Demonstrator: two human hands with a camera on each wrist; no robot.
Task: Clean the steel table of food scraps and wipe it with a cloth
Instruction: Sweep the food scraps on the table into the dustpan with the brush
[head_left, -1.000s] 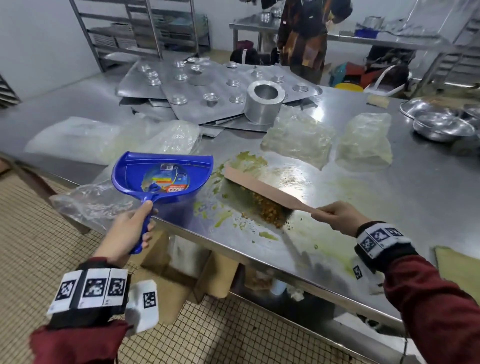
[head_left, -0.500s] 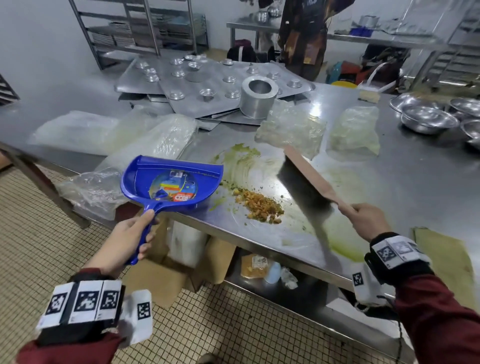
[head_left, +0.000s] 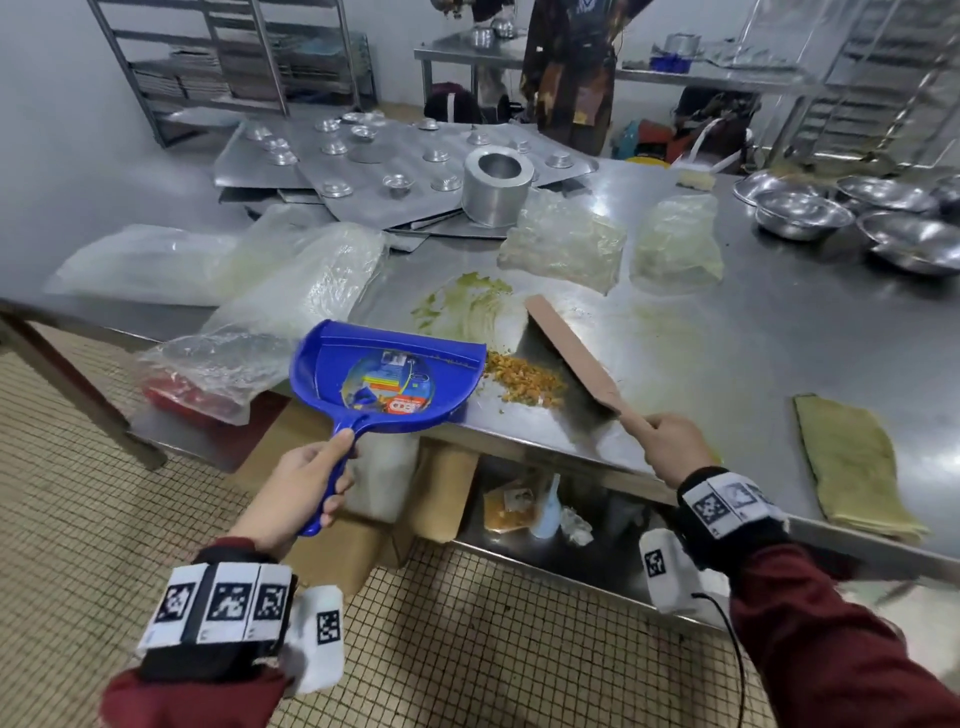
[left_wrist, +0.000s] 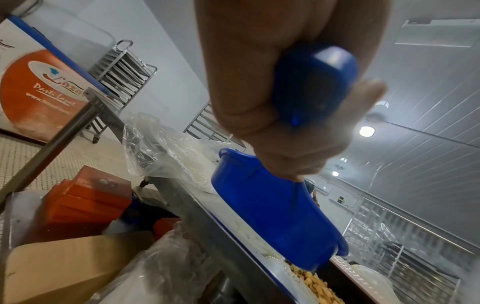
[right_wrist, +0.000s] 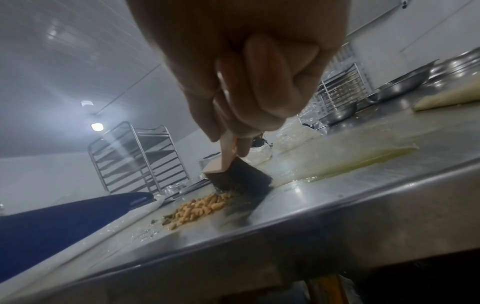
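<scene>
A pile of orange-yellow food scraps (head_left: 524, 383) (right_wrist: 197, 207) lies near the front edge of the steel table (head_left: 753, 332). My left hand (head_left: 301, 483) (left_wrist: 272, 102) grips the handle of a blue dustpan (head_left: 387, 371) (left_wrist: 275, 211), whose lip sits at the table edge just left of the pile. My right hand (head_left: 672, 447) (right_wrist: 249, 88) grips the wooden handle of a brush (head_left: 571, 353) (right_wrist: 233, 174); its dark bristles stand on the table right behind the scraps. Green smears (head_left: 467, 301) mark the steel beyond. A yellow-green cloth (head_left: 852, 462) lies flat at the right.
Plastic bags (head_left: 291, 291) lie left of the dustpan, two more (head_left: 566, 239) behind the smears. Metal trays with small moulds and a steel ring (head_left: 496, 187) sit at the back, steel bowls (head_left: 802, 213) at the far right. Boxes (head_left: 363, 519) stand under the table. A person (head_left: 569, 67) stands beyond.
The brush lifted off the scraps, swung right, and has come down again right of the pile. The dustpan moved right until its lip reached the pile.
</scene>
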